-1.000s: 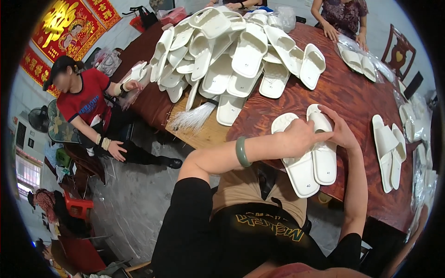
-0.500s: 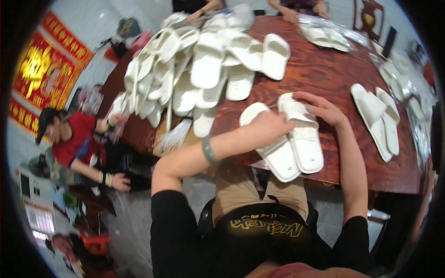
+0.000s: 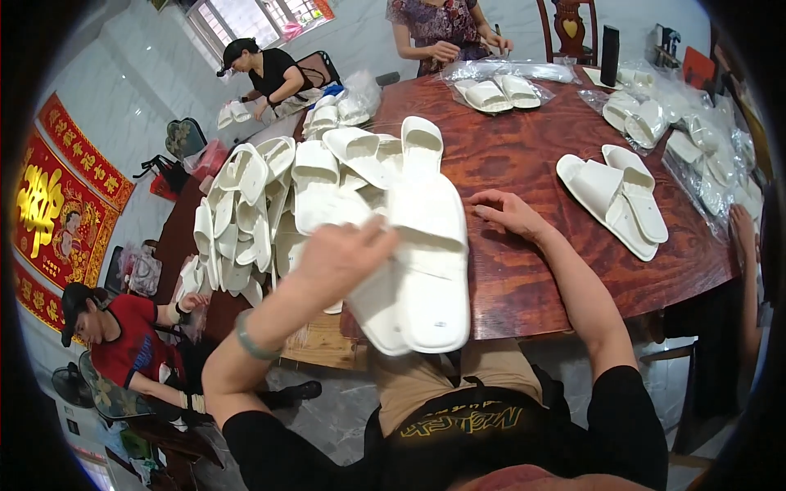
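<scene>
A pair of white open-toed slippers (image 3: 427, 278) is raised above the table's near edge, soles together side by side and straps at the far end. My left hand (image 3: 348, 254), slightly blurred, is closed on the pair at the left slipper, partly hiding its strap. My right hand (image 3: 509, 214) hovers over the wooden table to the right of the pair, fingers loosely bent and apart, with nothing in them. Beyond my left hand lies a large heap of white slippers (image 3: 241, 213). Another white pair (image 3: 616, 196) rests on the table at the right.
The dark red wooden table (image 3: 516, 286) fills the middle. Bagged slippers (image 3: 503, 94) lie at its far side, and more plastic-wrapped ones (image 3: 704, 155) at the right edge. A black cylinder (image 3: 610, 56) stands at the far right. Other people work around the table.
The slipper pair has moved left and up toward me with my left hand. My right hand has come away from the slippers and stays over the table. The view has shifted too.
</scene>
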### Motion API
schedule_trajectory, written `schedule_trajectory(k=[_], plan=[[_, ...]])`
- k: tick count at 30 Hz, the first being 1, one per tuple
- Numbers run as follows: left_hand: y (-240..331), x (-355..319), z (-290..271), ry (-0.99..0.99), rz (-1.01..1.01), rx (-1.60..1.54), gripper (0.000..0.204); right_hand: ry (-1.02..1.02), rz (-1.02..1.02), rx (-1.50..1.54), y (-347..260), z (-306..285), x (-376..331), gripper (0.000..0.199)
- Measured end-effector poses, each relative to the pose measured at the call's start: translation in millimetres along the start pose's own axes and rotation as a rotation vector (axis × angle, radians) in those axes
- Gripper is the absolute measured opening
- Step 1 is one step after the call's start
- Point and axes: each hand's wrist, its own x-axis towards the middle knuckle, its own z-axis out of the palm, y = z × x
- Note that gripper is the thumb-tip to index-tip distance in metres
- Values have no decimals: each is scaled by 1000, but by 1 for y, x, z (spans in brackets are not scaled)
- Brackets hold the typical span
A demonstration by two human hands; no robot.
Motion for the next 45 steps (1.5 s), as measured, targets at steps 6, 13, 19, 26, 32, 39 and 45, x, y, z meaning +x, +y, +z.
schedule_trajectory(k=[6,13,19,26,32,39,45], plan=[[-122,-61,-73,150,-297,256,23,78,20,1,1,6,-1,33],[-282,-158,-39,137,-598,298,29,27,-11,-151,-1,1,0,37],[-327,-231,82,29,-984,-180,26,4,49,-232,-7,1,3,33],[-329,-242,113,154,-1044,-411,34,-10,-5,-215,-7,0,4,23],[-329,-246,92,3,-919,-115,41,34,108,-226,-13,7,6,20],[-320,-250,54,356,-1225,-332,28,46,91,-90,-10,11,6,17],[-253,-223,-24,808,-1149,-546,38,-25,100,-145,2,-1,4,18]])
